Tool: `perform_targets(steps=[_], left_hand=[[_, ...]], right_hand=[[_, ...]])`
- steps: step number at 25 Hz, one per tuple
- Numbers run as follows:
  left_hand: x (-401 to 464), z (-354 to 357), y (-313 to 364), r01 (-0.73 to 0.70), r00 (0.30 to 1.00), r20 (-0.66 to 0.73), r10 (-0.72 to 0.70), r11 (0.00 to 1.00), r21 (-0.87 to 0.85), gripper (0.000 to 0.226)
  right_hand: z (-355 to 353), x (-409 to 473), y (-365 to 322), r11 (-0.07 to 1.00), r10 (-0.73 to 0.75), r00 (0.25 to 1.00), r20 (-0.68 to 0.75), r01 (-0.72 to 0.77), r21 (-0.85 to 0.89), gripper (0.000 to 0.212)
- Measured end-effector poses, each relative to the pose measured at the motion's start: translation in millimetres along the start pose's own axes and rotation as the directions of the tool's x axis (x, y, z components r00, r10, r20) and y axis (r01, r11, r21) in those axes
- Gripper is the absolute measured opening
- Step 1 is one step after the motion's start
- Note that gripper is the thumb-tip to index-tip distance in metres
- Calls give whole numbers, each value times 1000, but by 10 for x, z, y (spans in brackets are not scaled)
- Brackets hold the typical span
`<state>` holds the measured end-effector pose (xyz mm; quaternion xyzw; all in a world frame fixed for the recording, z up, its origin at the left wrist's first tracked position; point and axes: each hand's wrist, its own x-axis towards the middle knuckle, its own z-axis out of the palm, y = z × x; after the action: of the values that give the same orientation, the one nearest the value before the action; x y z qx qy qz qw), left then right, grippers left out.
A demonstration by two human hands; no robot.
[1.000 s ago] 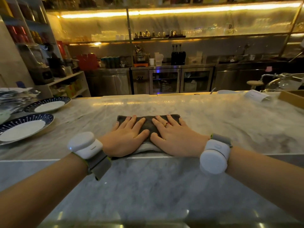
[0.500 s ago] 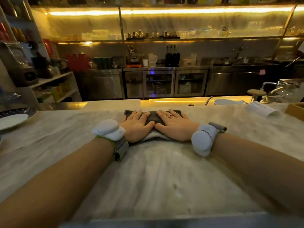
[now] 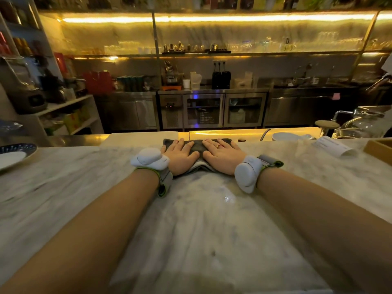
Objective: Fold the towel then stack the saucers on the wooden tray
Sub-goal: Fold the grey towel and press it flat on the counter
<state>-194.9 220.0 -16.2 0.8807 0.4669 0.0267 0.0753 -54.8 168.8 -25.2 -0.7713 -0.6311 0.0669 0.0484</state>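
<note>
Counter [image 3: 201, 219]: polished veined marble, glossy. Towel [image 3: 196, 144] on it: dark matt cloth (pale underside). Left of towel, saucer [image 3: 12, 155]: glazed ceramic. Right, tray [image 3: 379, 149]: matt wood.

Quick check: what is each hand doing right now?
Left hand: open, flat, pressing the towel.
Right hand: open, flat on the same towel, gripping nothing.

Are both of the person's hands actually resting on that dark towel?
Touching. The head view shows the left hand and right hand lying flat, palms down, on the folded towel, with no gap visible.
</note>
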Motion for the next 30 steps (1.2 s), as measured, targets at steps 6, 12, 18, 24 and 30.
perform_targets(steps=[6, 12, 18, 24, 30], left_hand=[[-503, 38, 154, -46, 999, 12, 46, 999, 4, 59], [-1178, 102, 362, -111, 993, 32, 111, 994, -4, 60], [-1723, 164, 498, -164, 986, 35, 164, 986, 3, 61], [-1826, 198, 520, -199, 979, 54, 197, 980, 33, 64], [-1399, 163, 578, -187, 978, 102, 184, 982, 20, 65]], right_hand=[[-12, -650, -56, 1000, -11, 1000, -5, 11, -7, 57], [7, -1481, -80, 997, -28, 1000, 10, 29, -68, 57], [69, -2058, -91, 997, -26, 999, 23, 28, -72, 58], [124, -2180, -35, 996, -35, 999, 0, 35, -78, 59], [1, -1824, 161, 999, -31, 998, 54, 32, -30, 60]])
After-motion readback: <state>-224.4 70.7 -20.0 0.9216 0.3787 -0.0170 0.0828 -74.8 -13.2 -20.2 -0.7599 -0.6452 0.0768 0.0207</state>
